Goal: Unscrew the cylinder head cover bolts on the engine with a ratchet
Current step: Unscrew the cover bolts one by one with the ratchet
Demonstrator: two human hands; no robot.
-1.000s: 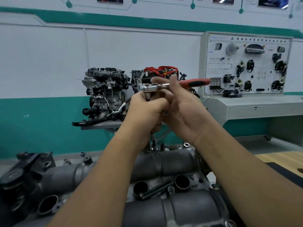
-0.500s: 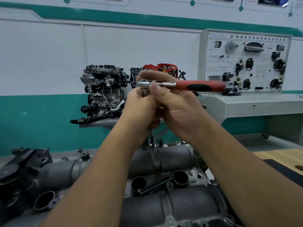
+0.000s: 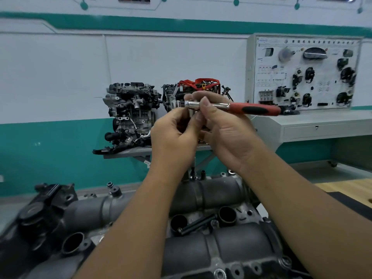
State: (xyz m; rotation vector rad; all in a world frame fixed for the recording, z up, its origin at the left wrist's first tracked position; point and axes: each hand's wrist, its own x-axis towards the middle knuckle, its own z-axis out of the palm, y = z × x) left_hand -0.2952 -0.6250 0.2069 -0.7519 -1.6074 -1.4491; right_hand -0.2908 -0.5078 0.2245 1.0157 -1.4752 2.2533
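Above the grey cast-metal cylinder head cover [image 3: 211,250], the right hand [image 3: 223,135] pinched the chrome shaft of the red-and-black-handled ratchet [image 3: 231,107], held level, handle pointing right. The left hand [image 3: 174,137] curled its fingers around the extension below the ratchet head, which ran down toward the cover's far edge.

At mid-frame, a ratchet [image 3: 231,106] (red-and-black handle pointing right) is pinched by the right hand [image 3: 223,133] and left hand [image 3: 173,135], above the cylinder head cover [image 3: 201,248].

Left hand [image 3: 174,135] and right hand [image 3: 223,129] raised together, fingers curled, pinching
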